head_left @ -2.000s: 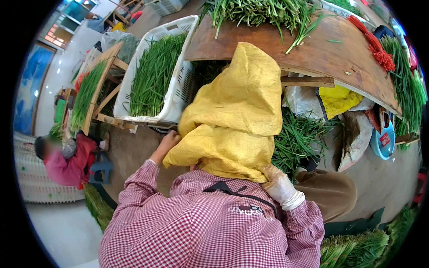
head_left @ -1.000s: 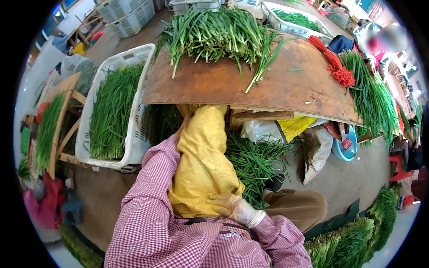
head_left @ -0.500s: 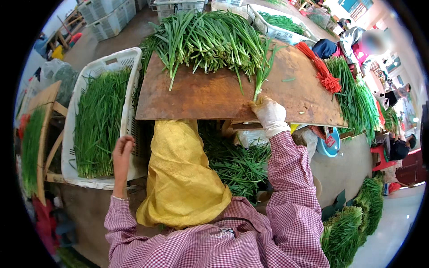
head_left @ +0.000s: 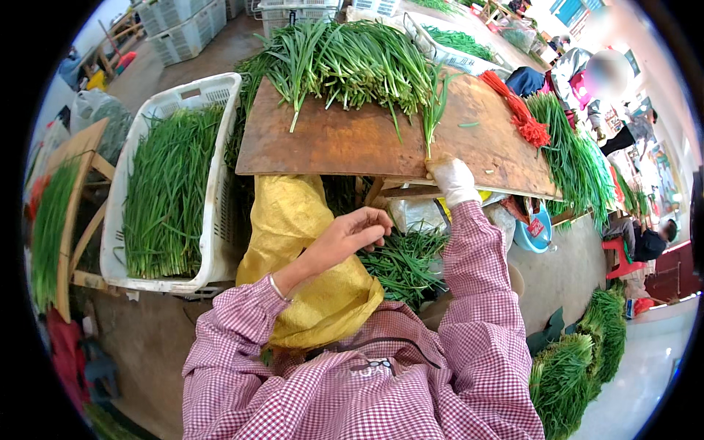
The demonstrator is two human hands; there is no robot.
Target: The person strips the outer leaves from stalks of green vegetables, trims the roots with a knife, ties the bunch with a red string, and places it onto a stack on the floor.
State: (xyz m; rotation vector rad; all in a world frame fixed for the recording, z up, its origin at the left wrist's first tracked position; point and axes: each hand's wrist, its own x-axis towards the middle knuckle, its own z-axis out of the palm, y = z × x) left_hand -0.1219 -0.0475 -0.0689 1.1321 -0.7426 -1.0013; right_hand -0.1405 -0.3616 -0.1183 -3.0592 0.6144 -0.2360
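Observation:
My right hand (head_left: 452, 180), in a whitish glove, rests at the near edge of the brown wooden board (head_left: 330, 147). Its fingers are closed at the cut end of a few garlic chives (head_left: 433, 121), which lie pointing away from me. My left hand (head_left: 353, 236) is bare and hovers in front of the board, beside the yellow sack (head_left: 290, 213). Its fingers are loosely bent and nothing shows in them. A large heap of garlic chives (head_left: 359, 66) covers the board's far side, pale stems toward me.
A white crate (head_left: 209, 220) full of chives stands at the left. Red ties (head_left: 517, 110) and more chives (head_left: 568, 147) lie on the board's right end. Loose greens (head_left: 407, 264) are below the board. Bundles (head_left: 576, 367) sit on the floor at right. A person (head_left: 576, 73) works beyond.
My left hand has swung right, from beside the crate to in front of the yellow sack. My right hand stays at the board's edge by the stalk ends. The view has shifted slightly.

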